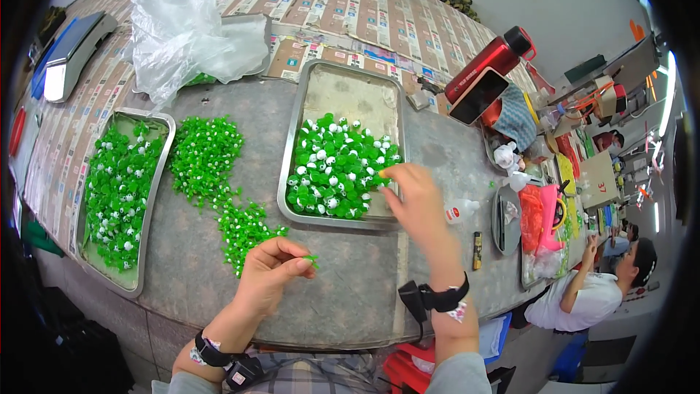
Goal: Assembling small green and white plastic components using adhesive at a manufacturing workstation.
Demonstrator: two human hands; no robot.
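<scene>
My left hand [271, 271] is closed in a pinch on a small green plastic piece [311, 260], held above the grey tabletop. Over the right side of the middle metal tray [350, 85], my right hand [414, 201] bends thumb and index finger toward the heap, with yellow at the fingertip. What lies between those fingers is too small to make out. In that tray lie many green pieces with round white tops marked in black [339, 164]. Smaller loose green pieces with white tips [206, 153] are spread on the table left of the tray, down toward my left hand.
A left metal tray [157, 175] also holds green and white pieces. Behind stand a clear plastic bag [179, 36] and a scale [76, 58]. On the right are a red flask [490, 64], a phone [479, 96], a white bottle [462, 210], a lighter [477, 250] and a seated person [594, 292].
</scene>
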